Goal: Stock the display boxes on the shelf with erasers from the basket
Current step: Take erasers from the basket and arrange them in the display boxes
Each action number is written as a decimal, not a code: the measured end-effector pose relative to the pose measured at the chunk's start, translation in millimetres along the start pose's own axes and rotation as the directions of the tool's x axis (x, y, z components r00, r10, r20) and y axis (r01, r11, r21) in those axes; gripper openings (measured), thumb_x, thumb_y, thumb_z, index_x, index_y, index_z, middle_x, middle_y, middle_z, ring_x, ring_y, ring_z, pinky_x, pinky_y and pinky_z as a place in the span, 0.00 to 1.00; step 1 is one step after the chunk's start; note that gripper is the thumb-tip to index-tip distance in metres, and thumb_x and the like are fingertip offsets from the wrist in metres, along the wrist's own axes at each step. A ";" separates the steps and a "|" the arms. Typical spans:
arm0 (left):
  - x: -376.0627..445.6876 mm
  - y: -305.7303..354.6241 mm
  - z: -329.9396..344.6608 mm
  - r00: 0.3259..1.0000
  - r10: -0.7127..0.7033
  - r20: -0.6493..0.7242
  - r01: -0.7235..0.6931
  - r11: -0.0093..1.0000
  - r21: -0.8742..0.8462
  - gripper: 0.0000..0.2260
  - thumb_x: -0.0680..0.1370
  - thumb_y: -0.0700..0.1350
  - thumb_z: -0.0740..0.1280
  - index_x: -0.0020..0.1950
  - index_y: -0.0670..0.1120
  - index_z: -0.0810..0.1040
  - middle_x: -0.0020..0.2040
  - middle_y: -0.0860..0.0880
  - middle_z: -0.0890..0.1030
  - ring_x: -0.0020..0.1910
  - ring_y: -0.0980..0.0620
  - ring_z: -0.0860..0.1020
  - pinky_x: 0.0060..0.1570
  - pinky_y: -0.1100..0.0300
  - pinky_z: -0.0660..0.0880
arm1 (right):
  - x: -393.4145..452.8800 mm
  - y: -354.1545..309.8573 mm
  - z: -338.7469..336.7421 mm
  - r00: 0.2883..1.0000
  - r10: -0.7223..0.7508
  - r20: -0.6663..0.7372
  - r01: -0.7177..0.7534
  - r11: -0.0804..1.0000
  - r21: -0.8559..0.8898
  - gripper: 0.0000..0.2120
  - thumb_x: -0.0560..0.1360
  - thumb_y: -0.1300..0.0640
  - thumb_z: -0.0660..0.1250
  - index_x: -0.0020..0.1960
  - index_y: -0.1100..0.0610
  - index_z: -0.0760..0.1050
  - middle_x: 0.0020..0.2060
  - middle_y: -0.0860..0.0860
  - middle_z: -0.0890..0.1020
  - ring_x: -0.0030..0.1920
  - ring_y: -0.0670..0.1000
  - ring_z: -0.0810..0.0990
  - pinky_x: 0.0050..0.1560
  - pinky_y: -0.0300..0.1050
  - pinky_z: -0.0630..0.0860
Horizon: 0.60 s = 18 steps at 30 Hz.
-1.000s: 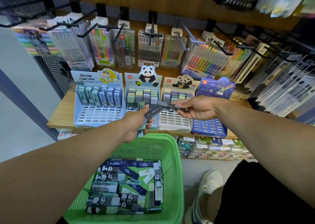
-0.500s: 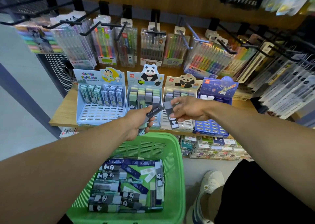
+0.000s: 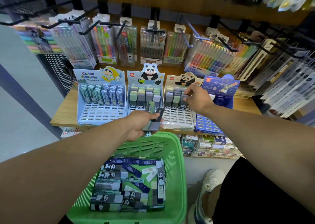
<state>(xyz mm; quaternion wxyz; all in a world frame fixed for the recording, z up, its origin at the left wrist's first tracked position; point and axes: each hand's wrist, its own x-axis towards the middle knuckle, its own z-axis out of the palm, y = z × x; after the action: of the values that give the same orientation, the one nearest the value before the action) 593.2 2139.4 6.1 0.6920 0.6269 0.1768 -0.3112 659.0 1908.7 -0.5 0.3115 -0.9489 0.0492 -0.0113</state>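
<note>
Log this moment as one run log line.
left hand: holds erasers | right hand: pinches eraser at panda display box | basket: stocked

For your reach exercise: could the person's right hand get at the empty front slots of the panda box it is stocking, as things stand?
Probably yes. The right hand is already over that panda box, pinching an eraser at the filled rows. The empty slots lie just in front, uncovered. The left hand, gripping spare erasers, sits beside the box, not over it.
</note>
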 end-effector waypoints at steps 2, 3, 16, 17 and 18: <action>-0.3 0.0 -0.3 1.000 -0.005 0.008 0.005 1.000 -0.018 0.07 0.80 0.41 0.67 0.55 0.41 0.75 0.44 0.45 0.86 0.41 0.49 0.85 0.35 0.57 0.80 | 1.5 1.0 -0.4 1.000 0.000 -0.009 0.000 1.000 -0.007 0.05 0.79 0.61 0.69 0.48 0.53 0.74 0.42 0.46 0.77 0.40 0.44 0.74 0.33 0.36 0.67; -0.4 -0.1 -0.3 1.000 -0.006 0.009 0.006 1.000 -0.024 0.07 0.80 0.41 0.67 0.56 0.41 0.75 0.43 0.45 0.86 0.41 0.49 0.85 0.35 0.58 0.80 | 2.2 1.3 -0.5 1.000 0.003 -0.009 -0.003 1.000 -0.005 0.05 0.80 0.60 0.69 0.48 0.53 0.74 0.42 0.46 0.77 0.40 0.44 0.74 0.33 0.37 0.67; -0.4 -0.6 -1.4 0.999 -0.022 0.027 0.023 0.999 -0.035 0.08 0.80 0.40 0.66 0.59 0.40 0.73 0.49 0.42 0.84 0.45 0.47 0.85 0.37 0.55 0.80 | 6.0 9.9 -6.5 1.000 0.001 0.028 0.003 0.991 -0.133 0.05 0.79 0.62 0.70 0.52 0.54 0.83 0.51 0.52 0.83 0.52 0.53 0.80 0.48 0.45 0.77; 0.0 -1.0 -1.3 0.999 -0.023 0.027 0.024 0.999 -0.035 0.10 0.80 0.40 0.66 0.61 0.40 0.73 0.51 0.41 0.84 0.47 0.46 0.85 0.37 0.55 0.80 | 7.1 9.7 -6.8 1.000 0.002 0.008 -0.001 0.989 -0.149 0.07 0.79 0.62 0.69 0.54 0.55 0.84 0.53 0.53 0.83 0.54 0.54 0.79 0.50 0.45 0.76; 0.4 -1.2 -1.2 0.999 -0.024 0.025 0.025 0.999 -0.034 0.11 0.80 0.40 0.66 0.62 0.40 0.73 0.53 0.41 0.84 0.48 0.45 0.84 0.37 0.55 0.79 | 7.8 9.1 -6.5 1.000 0.004 -0.005 -0.005 0.986 -0.167 0.09 0.80 0.63 0.68 0.55 0.55 0.85 0.55 0.54 0.83 0.56 0.55 0.79 0.53 0.45 0.76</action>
<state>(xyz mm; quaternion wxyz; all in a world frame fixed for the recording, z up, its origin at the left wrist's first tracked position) 593.0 2140.5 4.8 0.7011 0.6088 0.1812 -0.3241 665.7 1896.8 -0.7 0.2308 -0.9715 0.0529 -0.0085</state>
